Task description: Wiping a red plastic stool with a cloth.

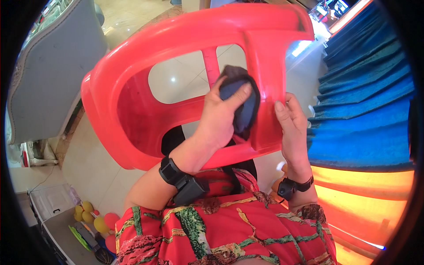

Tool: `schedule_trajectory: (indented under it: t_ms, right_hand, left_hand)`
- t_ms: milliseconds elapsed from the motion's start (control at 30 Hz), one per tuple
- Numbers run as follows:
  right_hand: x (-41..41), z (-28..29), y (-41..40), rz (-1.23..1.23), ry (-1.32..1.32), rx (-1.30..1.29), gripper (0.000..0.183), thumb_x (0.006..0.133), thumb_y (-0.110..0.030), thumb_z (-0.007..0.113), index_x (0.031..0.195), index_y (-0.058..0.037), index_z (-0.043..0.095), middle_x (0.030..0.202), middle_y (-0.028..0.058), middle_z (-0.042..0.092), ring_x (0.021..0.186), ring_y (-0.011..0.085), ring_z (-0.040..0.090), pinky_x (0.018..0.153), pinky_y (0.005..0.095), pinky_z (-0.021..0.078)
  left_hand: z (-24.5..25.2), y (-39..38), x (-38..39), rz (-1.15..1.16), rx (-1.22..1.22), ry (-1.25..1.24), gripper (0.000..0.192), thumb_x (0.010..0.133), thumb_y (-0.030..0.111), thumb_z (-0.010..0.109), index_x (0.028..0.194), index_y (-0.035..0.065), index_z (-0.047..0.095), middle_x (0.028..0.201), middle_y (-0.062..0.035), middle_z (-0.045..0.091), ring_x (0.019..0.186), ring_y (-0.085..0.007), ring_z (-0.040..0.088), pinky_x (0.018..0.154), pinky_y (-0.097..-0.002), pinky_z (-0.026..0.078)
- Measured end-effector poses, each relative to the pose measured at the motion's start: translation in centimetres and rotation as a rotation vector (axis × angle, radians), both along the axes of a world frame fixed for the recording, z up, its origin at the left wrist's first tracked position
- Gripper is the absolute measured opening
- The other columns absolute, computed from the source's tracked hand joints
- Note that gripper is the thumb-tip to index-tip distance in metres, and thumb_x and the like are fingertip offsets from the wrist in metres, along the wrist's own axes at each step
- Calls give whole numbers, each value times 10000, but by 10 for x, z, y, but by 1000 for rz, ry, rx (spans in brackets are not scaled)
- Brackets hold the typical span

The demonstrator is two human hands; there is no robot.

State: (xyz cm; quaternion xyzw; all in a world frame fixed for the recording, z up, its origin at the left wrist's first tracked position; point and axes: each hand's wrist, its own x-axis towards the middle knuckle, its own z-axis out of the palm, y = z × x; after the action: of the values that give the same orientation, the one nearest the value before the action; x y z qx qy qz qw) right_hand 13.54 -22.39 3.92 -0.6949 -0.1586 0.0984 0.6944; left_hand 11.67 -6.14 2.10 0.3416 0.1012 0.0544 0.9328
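A large, hollow red moulded-plastic frame (142,49) with rounded openings is tilted in front of my body. My left hand (220,116) grips a bunched dark blue-grey cloth (245,102), thumb on top and the other fingers mostly hidden. The cloth lies against the inner side of the frame's right-hand panel. My right hand (293,124) holds that panel's outer edge, with its thumb on the near face. Dark marks show on the plastic near the upper right corner. Each wrist wears a black strapped device.
A grey upholstered furniture back (56,66) stands at left. Below it, an open bin (63,228) holds toys and coloured balls beside the tiled floor (99,179). Pleated blue fabric (361,126) hangs at right above brightly lit orange fabric (361,202).
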Motion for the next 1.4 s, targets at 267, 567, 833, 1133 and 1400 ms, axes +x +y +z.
schedule_trajectory:
  t_ms: [267,567,833,1133,1400]
  right_hand:
    - [2,-5,5,-175,-220,-227,334,1055,-290,444,1113,10,579,972,20,610,871,74,491,776,243,424]
    - [2,-7,10,-146,-197,-99,416,1057,-271,415,1293,55,519,1202,89,611,1089,147,562,958,293,436]
    - [-2,-21,9,-188,-201,-19,362,1059,-247,422,1246,31,559,1187,73,619,1046,126,566,930,268,436]
    - [1,-27,2,-184,-226,-118,355,1057,-238,431,1231,37,572,1147,65,630,1026,116,561,914,264,436]
    - [10,-24,5,-224,-171,1,347,1050,-269,450,1120,34,603,1024,42,649,909,84,542,817,243,436]
  left_hand:
    - [-12,1,-21,-141,466,-167,190,920,54,636,1099,2,600,947,16,609,855,-53,548,740,-251,484]
    - [-9,1,-18,1,643,-183,150,884,80,677,981,-33,657,865,-4,633,804,-46,551,707,-239,487]
    - [5,15,6,86,634,-237,215,887,122,672,1017,-49,666,827,-39,673,760,-70,593,685,-253,509]
    - [7,8,17,202,608,-176,239,889,142,671,1056,-30,666,856,-40,673,754,-92,603,673,-261,508]
    - [-36,-3,-33,-239,532,-12,211,866,148,691,1011,-5,673,857,-43,663,784,-94,583,725,-284,498]
